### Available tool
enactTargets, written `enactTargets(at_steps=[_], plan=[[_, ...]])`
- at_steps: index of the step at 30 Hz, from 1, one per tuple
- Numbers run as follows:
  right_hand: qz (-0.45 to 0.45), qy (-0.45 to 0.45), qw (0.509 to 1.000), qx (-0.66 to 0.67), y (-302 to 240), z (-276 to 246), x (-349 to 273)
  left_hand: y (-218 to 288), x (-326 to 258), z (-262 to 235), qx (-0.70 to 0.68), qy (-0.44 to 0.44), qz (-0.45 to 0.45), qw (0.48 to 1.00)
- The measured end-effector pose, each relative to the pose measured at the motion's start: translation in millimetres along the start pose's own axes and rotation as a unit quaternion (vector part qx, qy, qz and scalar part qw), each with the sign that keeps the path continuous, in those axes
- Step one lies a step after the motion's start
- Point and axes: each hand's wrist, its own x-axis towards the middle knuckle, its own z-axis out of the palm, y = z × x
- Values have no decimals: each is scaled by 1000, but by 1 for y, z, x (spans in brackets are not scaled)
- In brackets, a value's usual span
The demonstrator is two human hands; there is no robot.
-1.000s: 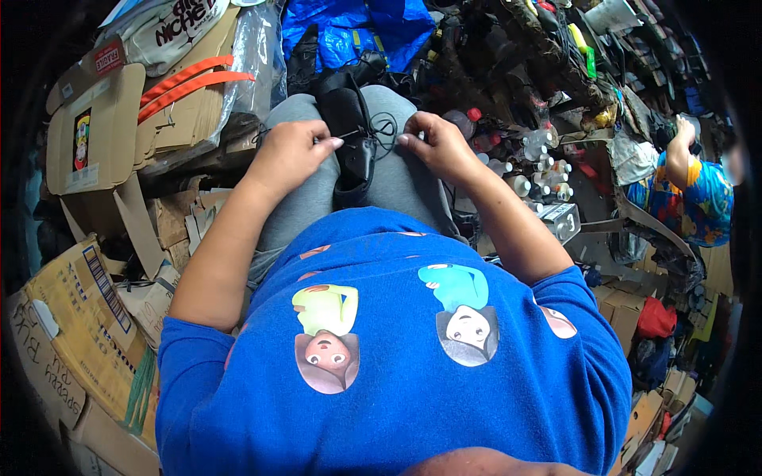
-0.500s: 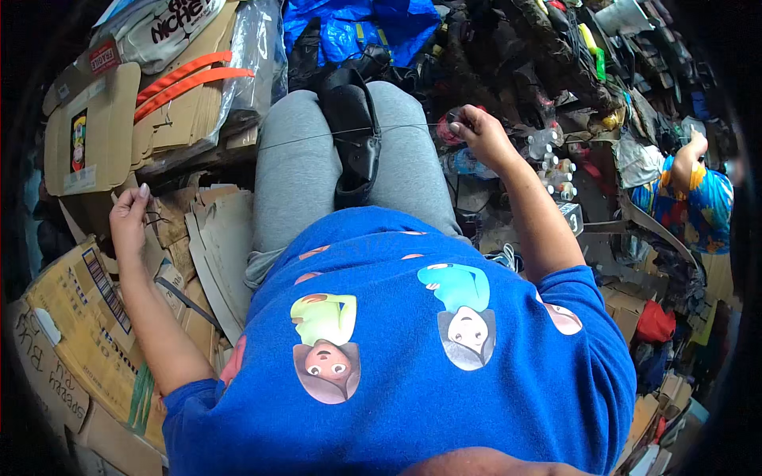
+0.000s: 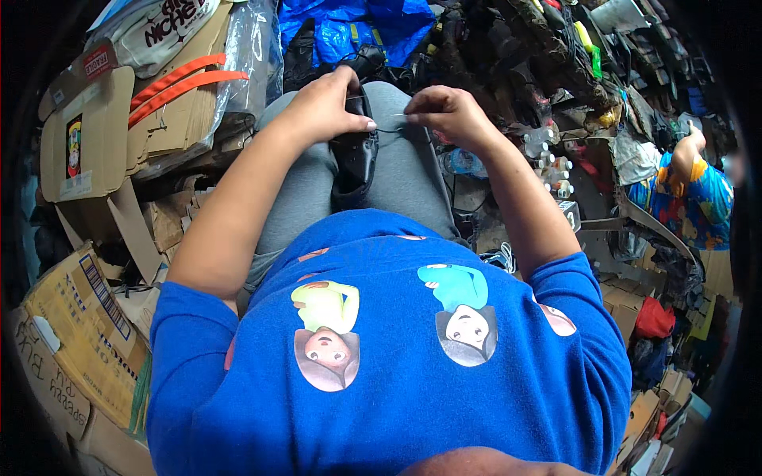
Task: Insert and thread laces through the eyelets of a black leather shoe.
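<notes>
A black shoe (image 3: 355, 155) lies lengthwise between my knees on my grey trousers (image 3: 405, 170). My left hand (image 3: 321, 107) grips the shoe's far end from the left side. My right hand (image 3: 446, 113) hovers just to the right of the shoe, fingers pinched on a thin needle (image 3: 397, 116) with a dark thread (image 3: 386, 129) running down to the shoe. My blue printed shirt (image 3: 397, 349) fills the lower half of the view.
Flattened cardboard boxes (image 3: 87, 143) and orange straps (image 3: 184, 75) pile up on my left. A blue bag (image 3: 349, 28) lies ahead, with heaped dark shoes (image 3: 556, 47) beyond. Small bottles (image 3: 552, 163) stand on the right. Another person in a colourful shirt (image 3: 686, 190) sits far right.
My left hand has come back from the cardboard at the far left onto the shoe. My right hand has moved in from the right toward the shoe, holding the needle.
</notes>
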Motion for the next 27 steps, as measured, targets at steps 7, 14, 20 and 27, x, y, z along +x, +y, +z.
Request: enactTargets(at_steps=[7, 14, 20, 27], plan=[[-108, -15, 985, -135, 5, 4, 16, -14, 25, 5, -245, -249, -49, 936], [-156, -57, 964, -207, 2, 2, 27, -27, 22, 10, -337, -244, -81, 906], [-145, -49, 967, -206, 1, 9, 28, -29, 20, 11, -341, -232, -68, 908], [-193, -7, 957, -215, 8, 21, 19, -32, 18, 8, -353, -248, -82, 898]])
